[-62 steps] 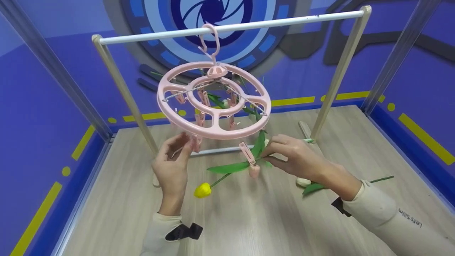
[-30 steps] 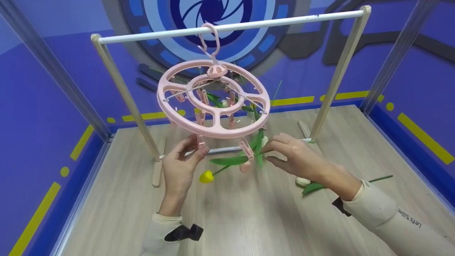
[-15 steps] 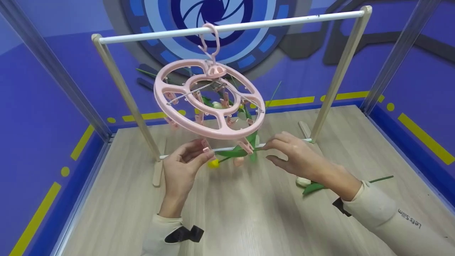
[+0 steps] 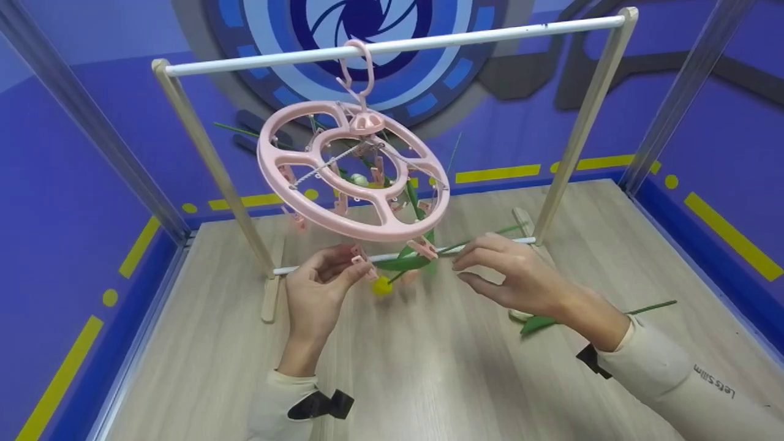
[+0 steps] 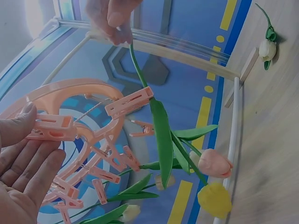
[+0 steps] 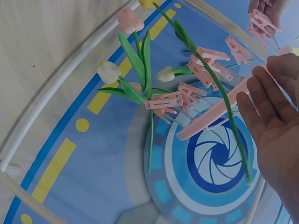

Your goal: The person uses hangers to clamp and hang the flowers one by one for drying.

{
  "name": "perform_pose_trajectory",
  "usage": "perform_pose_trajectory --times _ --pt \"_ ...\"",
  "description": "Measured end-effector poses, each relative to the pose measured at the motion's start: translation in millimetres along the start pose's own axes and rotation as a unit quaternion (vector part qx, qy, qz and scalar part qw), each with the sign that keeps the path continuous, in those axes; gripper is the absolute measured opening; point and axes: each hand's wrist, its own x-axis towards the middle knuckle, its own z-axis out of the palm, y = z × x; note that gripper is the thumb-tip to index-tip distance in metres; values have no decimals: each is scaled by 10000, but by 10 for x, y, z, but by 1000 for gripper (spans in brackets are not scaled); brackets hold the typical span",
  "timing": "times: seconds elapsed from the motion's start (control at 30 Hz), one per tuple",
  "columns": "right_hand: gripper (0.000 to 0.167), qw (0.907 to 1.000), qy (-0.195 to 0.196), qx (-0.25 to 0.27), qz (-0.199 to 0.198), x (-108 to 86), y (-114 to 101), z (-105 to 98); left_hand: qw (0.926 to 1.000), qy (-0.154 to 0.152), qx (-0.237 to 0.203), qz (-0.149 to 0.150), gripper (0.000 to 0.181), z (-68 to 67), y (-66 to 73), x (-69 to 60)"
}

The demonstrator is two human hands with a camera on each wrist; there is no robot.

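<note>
A round pink clip hanger (image 4: 352,228) hangs tilted from a rack, with pink clothespins below its ring. My left hand (image 4: 315,300) pinches one clothespin (image 5: 55,128) between thumb and fingers, and nothing shows in its jaws. Beside it another clothespin (image 4: 422,248) grips the stem of a yellow tulip (image 4: 382,286), whose flower points down and left. My right hand (image 4: 520,275) is close to that stem with thumb and fingers apart. In the right wrist view the green stem (image 6: 226,100) passes in front of the extended fingers, seemingly unheld.
A white rod (image 4: 490,40) on wooden posts (image 4: 585,128) carries the hanger. Other tulips, including a pink one (image 6: 131,21) and a white one (image 6: 109,72), hang from clothespins farther round. A white tulip with green leaves (image 4: 539,324) lies on the table right of centre.
The hanger has turned and tilted, and the yellow tulip has moved up and right. My left hand has shifted right with its clothespin. My right fingers have come off the stem.
</note>
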Motion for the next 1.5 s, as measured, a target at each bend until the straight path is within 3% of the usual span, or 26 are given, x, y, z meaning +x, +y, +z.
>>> perform_pose_trajectory --times 0.17,0.37,0.57,1.0,1.23,1.5 --pt "10 9996 -76 17 276 -130 65 -34 9999 -43 63 102 27 -1 -14 -6" --pt "32 9957 -209 -295 854 -342 141 -130 9998 -59 73 158 25 -1 -25 -17" --pt "39 9897 -216 -681 1242 -587 243 -237 9999 -48 6 162 23 3 -33 -14" --pt "32 9608 -404 -852 2608 -1206 531 -426 9998 -85 4 204 19 7 -41 -9" --pt "26 9511 -579 -1141 2810 -1468 605 -513 9997 -98 -170 147 21 12 -34 4" --pt "24 9422 -884 -1024 3066 -1758 678 -561 9998 -90 -163 50 22 18 -40 -1"
